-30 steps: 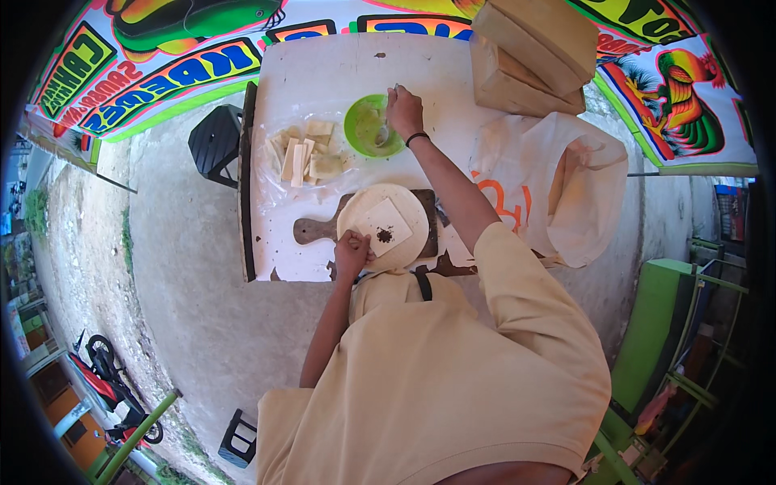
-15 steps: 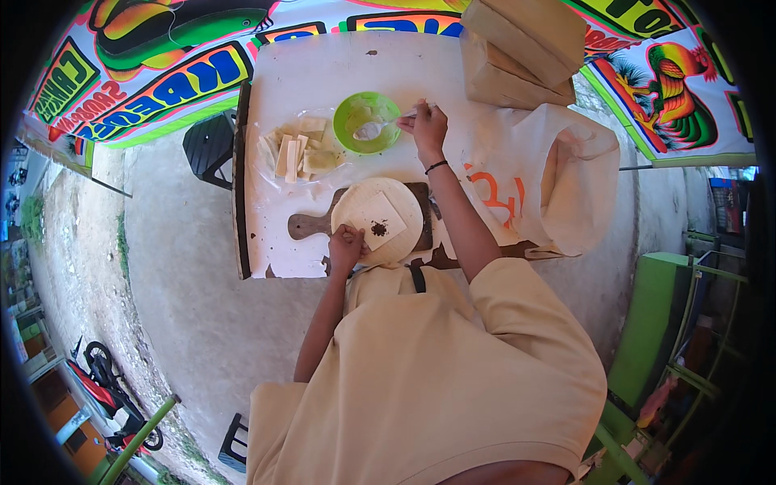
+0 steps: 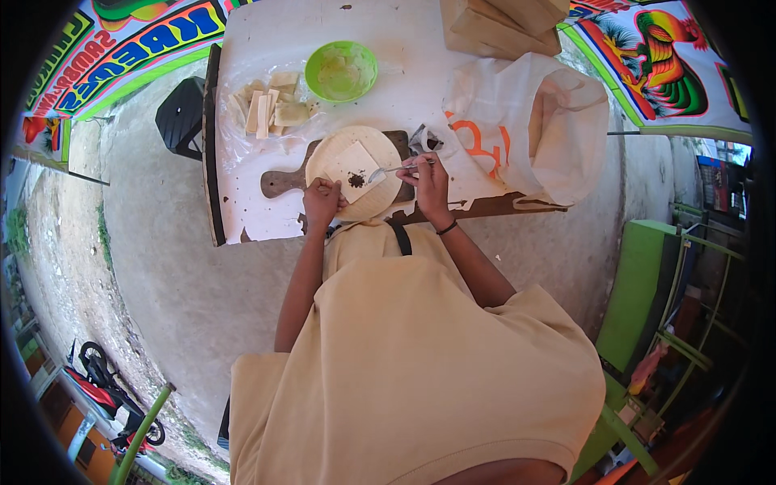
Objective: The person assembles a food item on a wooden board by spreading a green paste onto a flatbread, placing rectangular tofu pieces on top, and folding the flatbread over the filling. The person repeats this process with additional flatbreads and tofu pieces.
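"As the person worked over the round, pale plate [image 3: 323, 155], what did the right hand [image 3: 428, 182] hold?" asked the first speaker.

"A spoon [image 3: 394, 169]," said the second. "The fingers were closed on its handle at the plate's right edge, and its bowl end was over the square, cream-coloured sheet [image 3: 368, 158]. Whether it touched the sheet was too small to tell."

"And the left hand [image 3: 323, 200]?"

"That one was at the plate's near left rim, its fingers drawn narrow beside the sheet. Whether they pinched the sheet or merely touched the plate, the view did not settle."

"Where was the sheet, then?"

"It lay on the plate, turned cornerwise, with a small heap of dark crumbs [image 3: 356, 179] near its middle. Under the plate was a wooden board [image 3: 279, 184], its handle jutting out to the plate's left."

"What else did the table [image 3: 416, 52] carry?"

"Beyond the plate stood a green bowl [image 3: 343, 97], smeared pale inside. Beyond the plate and to its left, pale strips and squares [image 3: 271, 109] lay piled on clear plastic. Right of the plate sat a white bag [image 3: 566, 121] with orange marking."
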`<state>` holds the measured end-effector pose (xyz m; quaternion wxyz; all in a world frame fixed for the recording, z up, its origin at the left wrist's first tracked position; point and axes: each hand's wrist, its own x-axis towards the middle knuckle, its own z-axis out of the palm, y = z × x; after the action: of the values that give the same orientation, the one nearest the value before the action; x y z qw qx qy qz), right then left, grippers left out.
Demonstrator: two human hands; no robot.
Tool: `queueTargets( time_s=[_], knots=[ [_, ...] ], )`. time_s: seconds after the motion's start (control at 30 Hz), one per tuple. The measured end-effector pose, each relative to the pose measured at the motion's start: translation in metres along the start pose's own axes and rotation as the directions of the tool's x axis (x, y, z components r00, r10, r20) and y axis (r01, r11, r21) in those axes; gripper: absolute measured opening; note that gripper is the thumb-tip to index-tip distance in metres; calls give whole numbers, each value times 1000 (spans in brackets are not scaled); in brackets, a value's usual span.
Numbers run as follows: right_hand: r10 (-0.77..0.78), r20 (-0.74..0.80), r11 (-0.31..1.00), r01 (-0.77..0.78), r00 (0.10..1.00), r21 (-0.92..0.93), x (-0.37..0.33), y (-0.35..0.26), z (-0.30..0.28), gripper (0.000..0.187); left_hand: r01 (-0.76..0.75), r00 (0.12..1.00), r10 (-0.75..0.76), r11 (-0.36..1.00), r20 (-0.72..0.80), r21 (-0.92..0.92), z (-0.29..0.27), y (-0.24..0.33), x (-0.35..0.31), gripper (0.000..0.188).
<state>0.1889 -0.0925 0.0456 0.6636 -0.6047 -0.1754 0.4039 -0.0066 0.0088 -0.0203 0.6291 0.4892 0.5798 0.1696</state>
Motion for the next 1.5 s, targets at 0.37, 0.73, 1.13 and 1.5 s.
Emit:
queueTargets(
  time_s=[0.37, 0.73, 1.13, 1.5],
  knots=[
    [72, -122, 989, -55, 990, 140, 1, 22, -8, 11, -1, 1000, 2, 997, 18, -72, -1, -7, 3, 20],
    [115, -184, 964, -65, 976, 258, 9, 17, -16, 12, -10, 1000, 11, 997, 20, -76, -2, -10, 4, 20],
    [131, -200, 960, -74, 971, 270, 4, 5, -14, 13, 9, 1000, -8, 997, 22, -75, -2, -7, 3, 21],
    [-196, -223, 957, 236, 955, 167, 121, -53, 65, 28, -64, 998, 64, 998, -8, -12, -1, -6, -1, 20]
  ],
)
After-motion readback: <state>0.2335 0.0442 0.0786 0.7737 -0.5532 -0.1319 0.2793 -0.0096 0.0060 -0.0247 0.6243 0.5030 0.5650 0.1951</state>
